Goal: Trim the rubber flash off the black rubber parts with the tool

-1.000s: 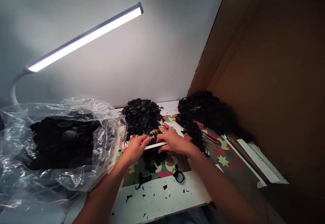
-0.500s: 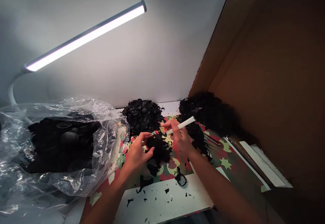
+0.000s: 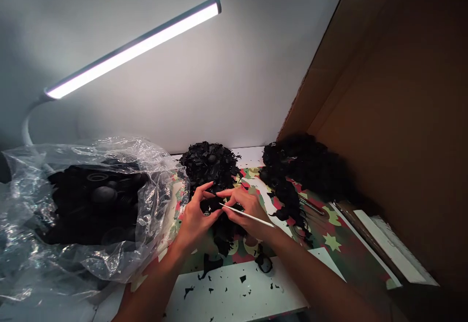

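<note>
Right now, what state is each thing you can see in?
Lamp: lit
Bag: open, black parts inside
White stick: held at a slant
Right hand: gripping the stick
Left hand: fingers curled; its grip is unclear
Black heap: piled up
Scraps: scattered
Cardboard: standing

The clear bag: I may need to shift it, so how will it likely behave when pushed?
The bag will probably crumple, as its thin film is wrinkled. It looks slippery, judging by its glossy highlights. Black parts show in its open mouth, so some might spill if it tips.
</note>
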The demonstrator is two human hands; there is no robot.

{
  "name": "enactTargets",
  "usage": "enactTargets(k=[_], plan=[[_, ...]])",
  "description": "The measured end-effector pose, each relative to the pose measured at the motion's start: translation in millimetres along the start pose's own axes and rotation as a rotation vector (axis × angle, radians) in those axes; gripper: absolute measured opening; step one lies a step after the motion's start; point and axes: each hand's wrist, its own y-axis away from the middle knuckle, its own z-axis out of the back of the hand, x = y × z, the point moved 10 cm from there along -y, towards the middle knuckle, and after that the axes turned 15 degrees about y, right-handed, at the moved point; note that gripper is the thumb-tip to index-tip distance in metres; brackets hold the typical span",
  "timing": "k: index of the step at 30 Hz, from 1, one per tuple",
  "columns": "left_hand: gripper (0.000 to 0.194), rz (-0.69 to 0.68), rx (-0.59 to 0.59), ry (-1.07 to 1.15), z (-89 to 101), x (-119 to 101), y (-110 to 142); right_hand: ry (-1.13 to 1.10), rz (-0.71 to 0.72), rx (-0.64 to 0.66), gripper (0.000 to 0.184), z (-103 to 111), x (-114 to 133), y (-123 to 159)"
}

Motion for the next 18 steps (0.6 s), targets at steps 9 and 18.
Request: enactTargets(k=[9, 18], plan=[[0.064, -0.028, -0.001, -0.021, -1.8, 1, 2, 0.184, 0.100, 0.030, 0.013, -9, 6, 4], [0.067, 0.004, -0.045, 0.073, 0.4, -1, 6, 0.380, 0.216, -0.059, 0.023, -16, 19, 7]])
